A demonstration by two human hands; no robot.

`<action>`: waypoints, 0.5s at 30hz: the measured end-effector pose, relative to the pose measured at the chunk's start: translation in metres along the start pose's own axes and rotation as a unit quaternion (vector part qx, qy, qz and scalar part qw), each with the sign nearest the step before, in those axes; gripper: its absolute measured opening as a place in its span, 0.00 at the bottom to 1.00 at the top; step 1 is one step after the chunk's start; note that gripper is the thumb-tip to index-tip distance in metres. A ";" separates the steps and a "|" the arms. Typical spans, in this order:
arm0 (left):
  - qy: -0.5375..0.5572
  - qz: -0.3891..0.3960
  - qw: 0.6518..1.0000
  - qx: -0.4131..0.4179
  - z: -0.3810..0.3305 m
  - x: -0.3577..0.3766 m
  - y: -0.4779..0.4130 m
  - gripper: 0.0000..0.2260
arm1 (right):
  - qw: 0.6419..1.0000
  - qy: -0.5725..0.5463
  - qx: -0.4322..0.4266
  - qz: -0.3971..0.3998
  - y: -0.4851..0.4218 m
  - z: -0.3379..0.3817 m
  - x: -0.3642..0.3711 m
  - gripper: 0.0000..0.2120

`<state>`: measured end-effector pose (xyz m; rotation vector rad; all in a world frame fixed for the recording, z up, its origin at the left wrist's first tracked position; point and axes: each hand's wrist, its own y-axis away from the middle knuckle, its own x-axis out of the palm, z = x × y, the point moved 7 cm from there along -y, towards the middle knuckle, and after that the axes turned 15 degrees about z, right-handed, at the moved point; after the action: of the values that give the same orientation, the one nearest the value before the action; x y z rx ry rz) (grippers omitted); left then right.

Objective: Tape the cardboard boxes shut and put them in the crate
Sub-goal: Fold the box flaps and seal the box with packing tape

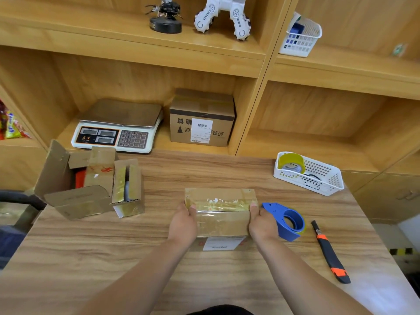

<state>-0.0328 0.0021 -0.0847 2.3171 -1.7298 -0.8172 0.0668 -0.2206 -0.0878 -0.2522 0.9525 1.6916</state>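
Observation:
A small cardboard box with shiny tape across its top sits in the middle of the wooden table. My left hand grips its left end, thumb on top. My right hand grips its right end the same way. A blue tape dispenser lies just right of my right hand. At the table's left, an open cardboard box with raised flaps stands beside a smaller open box. No crate is plainly in view.
A utility knife lies at the right of the table. A white basket holding a yellow tape roll sits at the back right. The shelf behind carries a scale and a sealed box.

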 end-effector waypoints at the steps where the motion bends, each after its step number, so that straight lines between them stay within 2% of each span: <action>1: 0.002 0.000 1.000 0.002 0.000 0.000 0.000 0.11 | 1.000 0.009 -0.001 -0.006 0.002 0.000 -0.001 0.23; 6: -0.001 0.024 1.000 0.002 -0.001 0.000 0.003 0.17 | 0.997 0.064 -0.041 -0.025 0.011 0.009 -0.002 0.17; 8: -0.060 0.041 0.997 0.029 -0.006 0.001 0.005 0.23 | 0.987 0.109 -0.109 -0.037 0.020 0.022 -0.003 0.16; 9: -0.131 0.029 0.989 0.062 -0.012 -0.001 0.007 0.25 | 0.974 0.151 -0.158 -0.054 0.027 0.031 -0.004 0.19; 10: -0.228 0.002 0.967 0.112 -0.021 -0.002 0.010 0.26 | 0.953 0.201 -0.214 -0.074 0.035 0.040 -0.005 0.22; 12: -0.382 -0.021 0.897 0.223 -0.038 0.006 0.018 0.29 | 0.901 0.288 -0.314 -0.078 0.050 0.053 0.004 0.22; 14: -0.469 0.037 0.843 0.262 -0.042 0.021 0.021 0.33 | 0.871 0.327 -0.364 -0.030 0.062 0.059 0.018 0.19; 15: -0.506 0.067 0.819 0.264 -0.037 0.028 0.020 0.36 | 0.856 0.357 -0.374 -0.017 0.068 0.060 0.024 0.22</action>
<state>-0.0262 -0.0378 -0.0548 2.0841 -2.7710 -2.0085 0.0161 -0.1650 -0.0326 -1.4901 0.7278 1.8990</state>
